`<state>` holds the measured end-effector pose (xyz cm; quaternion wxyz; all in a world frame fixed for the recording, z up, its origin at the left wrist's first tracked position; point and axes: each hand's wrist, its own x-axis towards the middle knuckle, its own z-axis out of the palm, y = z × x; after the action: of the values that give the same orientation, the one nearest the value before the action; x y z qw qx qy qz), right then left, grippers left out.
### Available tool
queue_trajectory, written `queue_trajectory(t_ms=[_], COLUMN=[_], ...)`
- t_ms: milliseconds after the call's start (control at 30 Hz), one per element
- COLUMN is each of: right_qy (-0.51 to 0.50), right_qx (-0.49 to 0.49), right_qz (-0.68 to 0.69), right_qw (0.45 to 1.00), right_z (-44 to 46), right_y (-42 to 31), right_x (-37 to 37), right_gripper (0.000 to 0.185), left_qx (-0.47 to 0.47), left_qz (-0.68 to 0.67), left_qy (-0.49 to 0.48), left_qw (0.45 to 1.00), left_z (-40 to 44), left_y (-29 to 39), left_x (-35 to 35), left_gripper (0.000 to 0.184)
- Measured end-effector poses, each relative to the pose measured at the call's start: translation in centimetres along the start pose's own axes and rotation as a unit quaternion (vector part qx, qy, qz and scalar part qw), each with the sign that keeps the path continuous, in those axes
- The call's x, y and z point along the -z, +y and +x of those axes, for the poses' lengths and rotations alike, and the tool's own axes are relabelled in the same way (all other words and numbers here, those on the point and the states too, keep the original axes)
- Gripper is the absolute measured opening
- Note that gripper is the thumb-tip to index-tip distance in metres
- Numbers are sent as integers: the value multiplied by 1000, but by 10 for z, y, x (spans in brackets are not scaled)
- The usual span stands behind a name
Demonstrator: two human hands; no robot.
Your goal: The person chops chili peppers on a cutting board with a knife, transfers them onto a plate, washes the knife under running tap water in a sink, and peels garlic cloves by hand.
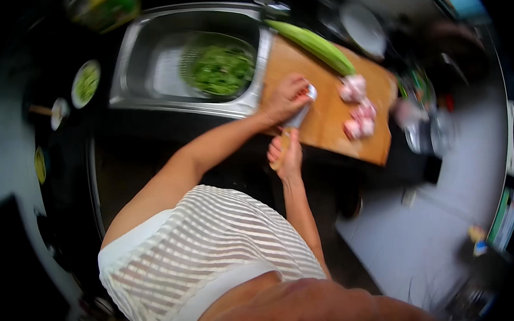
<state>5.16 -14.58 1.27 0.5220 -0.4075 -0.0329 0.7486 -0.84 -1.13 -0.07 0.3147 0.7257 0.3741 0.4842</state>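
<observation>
My right hand (286,150) is wrapped round the wooden handle of a kitchen knife (299,116), whose blade slants over the near left part of a wooden cutting board (328,121). Curled fingers of my left hand (291,96) are by the front end of the blade. A small whitish and red patch shows at those fingertips, too blurred to name. Several chunks of pink and white raw meat (358,113) lie on the board's right side. Behind them a long pale green gourd (315,46) rests across the board's far edge.
Left of the board is a steel sink (131,68) with a basket of cut greens (222,71) in it. A plate of green pieces (86,84) stands farther left. Beyond the board is a white round dish (362,29). Blurred containers (423,132) stand to the right.
</observation>
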Motion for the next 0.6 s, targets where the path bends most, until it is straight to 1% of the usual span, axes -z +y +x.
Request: queue_trajectory(t_ms=[33, 67, 100, 167, 233, 300, 333, 367, 433, 567, 600], right_qy=[-12, -13, -3, -64, -132, -177, -211, -239, -262, -288, -274], right_qx=[1, 0, -20, -45, -80, -161, -186, -212, -269, -328, -334], right_qz=[-24, -58, -64, -83, -131, -144, -173, -173, -202, -219, -223], right_qw=[1000, 998, 998, 994, 979, 960, 944, 931, 905, 873, 874], right_z=[4, 1, 8, 26, 52, 77, 91, 99, 120, 156, 162], right_y=[6, 9, 19, 40, 68, 105, 127, 145, 185, 253, 265], right_x=[-8, -39, -59, -110, -162, -221, -251, -278, -325, -380, -386], right_gripper=[43, 44, 44, 43, 45, 45, 46, 47, 48, 45, 45], left_qx=[-7, 20, -13, -4, 2, 28, 48, 70, 82, 112, 124], left_qz=[31, -5, 71, 111, 161, 246, 267, 289, 388, 386, 382], left_qy=[12, 40, 66, 130, 186, 238, 269, 293, 314, 348, 345], left_qw=[999, 999, 995, 985, 969, 939, 924, 909, 862, 847, 848], left_z=[-4, 2, 4, 7, 5, -6, -14, -23, -44, -82, -90], left_y=[-12, 3, 0, -10, -24, -38, -49, -54, -73, -116, -129], left_x=[11, 44, 75, 143, 222, 305, 346, 381, 445, 532, 546], left_gripper=[34, 36, 36, 37, 34, 31, 31, 30, 29, 22, 20])
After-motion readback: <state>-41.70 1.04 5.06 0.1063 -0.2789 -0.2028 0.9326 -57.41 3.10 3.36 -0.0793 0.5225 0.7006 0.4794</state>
